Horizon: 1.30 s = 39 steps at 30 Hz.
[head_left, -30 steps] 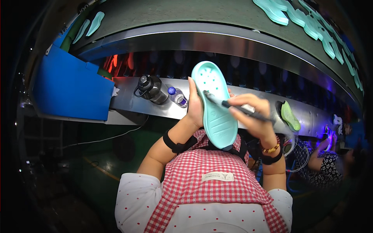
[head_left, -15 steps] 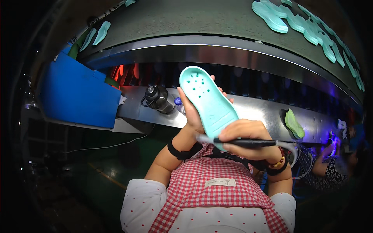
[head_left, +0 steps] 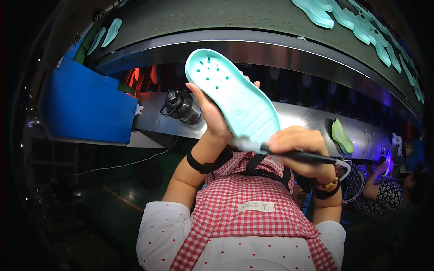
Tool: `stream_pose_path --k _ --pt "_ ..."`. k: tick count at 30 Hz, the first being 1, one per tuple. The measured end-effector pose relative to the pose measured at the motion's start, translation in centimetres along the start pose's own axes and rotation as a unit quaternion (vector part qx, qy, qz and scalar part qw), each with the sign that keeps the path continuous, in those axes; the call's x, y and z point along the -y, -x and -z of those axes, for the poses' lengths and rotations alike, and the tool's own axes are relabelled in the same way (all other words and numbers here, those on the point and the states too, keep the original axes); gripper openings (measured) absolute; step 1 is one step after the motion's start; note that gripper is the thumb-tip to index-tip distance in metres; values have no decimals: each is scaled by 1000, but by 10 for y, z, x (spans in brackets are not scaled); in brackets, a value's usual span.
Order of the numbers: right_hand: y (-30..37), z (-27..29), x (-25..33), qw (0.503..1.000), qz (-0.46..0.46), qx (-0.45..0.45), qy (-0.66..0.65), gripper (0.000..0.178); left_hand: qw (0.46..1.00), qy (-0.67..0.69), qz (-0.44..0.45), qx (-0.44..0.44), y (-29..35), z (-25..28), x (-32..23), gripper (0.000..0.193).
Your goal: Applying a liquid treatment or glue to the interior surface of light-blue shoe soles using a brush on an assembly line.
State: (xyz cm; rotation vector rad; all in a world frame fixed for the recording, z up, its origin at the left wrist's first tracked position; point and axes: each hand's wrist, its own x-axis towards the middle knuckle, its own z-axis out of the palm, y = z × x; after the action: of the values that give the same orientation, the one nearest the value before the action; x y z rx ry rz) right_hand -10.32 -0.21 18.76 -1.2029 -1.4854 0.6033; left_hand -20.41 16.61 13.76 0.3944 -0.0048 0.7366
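A mint-green shoe sole (head_left: 237,95) is tilted across my view, its rounded end with several dark green holes pointing up and left. My left hand (head_left: 212,118) is closed around it from beneath, thumb along the left edge and fingertips showing past the right edge. My right hand (head_left: 302,143) grips a black-handled, pen-like tool (head_left: 312,157) with a pale cord at its rear. The tool's light tip is smeared by motion beside the sole's lower end; whether it touches cannot be told. Part of that lower end is hidden by my right fingers.
Ahead runs a dark green conveyor belt (head_left: 217,18) with several mint soles (head_left: 314,12) on it. On the metal shelf (head_left: 294,115) below are a dark bottle (head_left: 182,107) and a light green sole (head_left: 342,137). A blue box (head_left: 86,101) stands left; another person (head_left: 377,194) is at right.
The sole and my left hand have moved up and to the left, with more of the lower end showing. My right hand stays near that end with the tool.
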Motion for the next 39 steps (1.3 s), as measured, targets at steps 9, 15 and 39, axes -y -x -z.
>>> stream_pose_path --k 9,15,39 --pt "8 11 -8 997 -15 49 -53 20 998 -38 -4 42 -3 -9 -15 85" --pt "1 -8 -19 918 -157 -150 -333 18 992 -115 30 -42 12 -30 -15 73" --pt "-14 -1 -4 1000 -4 -4 17 16 990 -81 115 30 5 -15 -18 63"
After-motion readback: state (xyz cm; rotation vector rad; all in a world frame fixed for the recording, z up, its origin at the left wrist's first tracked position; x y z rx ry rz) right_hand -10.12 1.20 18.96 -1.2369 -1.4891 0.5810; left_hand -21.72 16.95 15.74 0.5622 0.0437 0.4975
